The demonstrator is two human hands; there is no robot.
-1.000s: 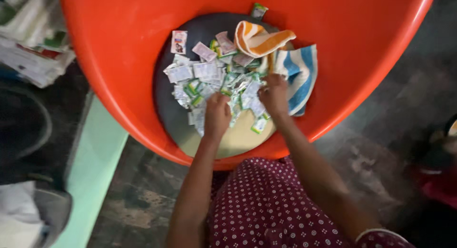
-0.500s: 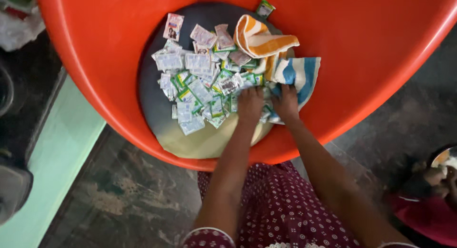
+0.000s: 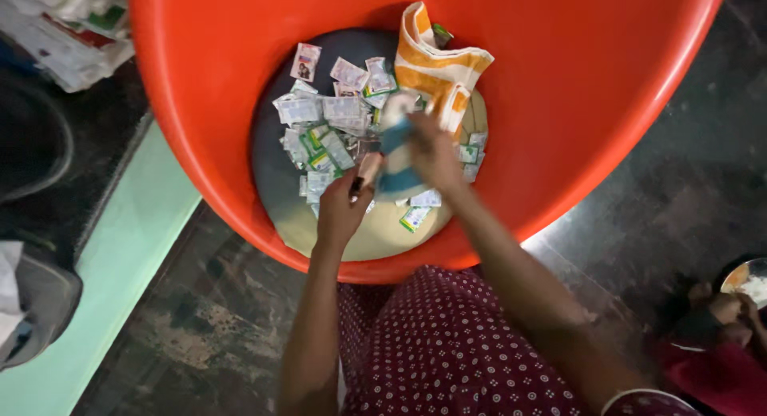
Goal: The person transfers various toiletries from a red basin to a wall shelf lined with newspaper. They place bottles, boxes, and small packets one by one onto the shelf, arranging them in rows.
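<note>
Lifting a blue-striped cloth (image 3: pixel 397 156) off the sachets (image 3: pixel 331 128) in the orange tub (image 3: pixel 559 104), right hand (image 3: pixel 435 152) fingers clench it; left hand (image 3: pixel 342 208) pinches its edge, so clearing the orange-striped cloth (image 3: pixel 438 65) likely follows.

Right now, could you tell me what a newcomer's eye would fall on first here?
A big orange tub fills the upper frame, with a heap of small sachets on its dark bottom. Over the heap, the right hand lifts a blue and white striped cloth; the left hand is beside it. An orange striped cloth lies behind.
</note>
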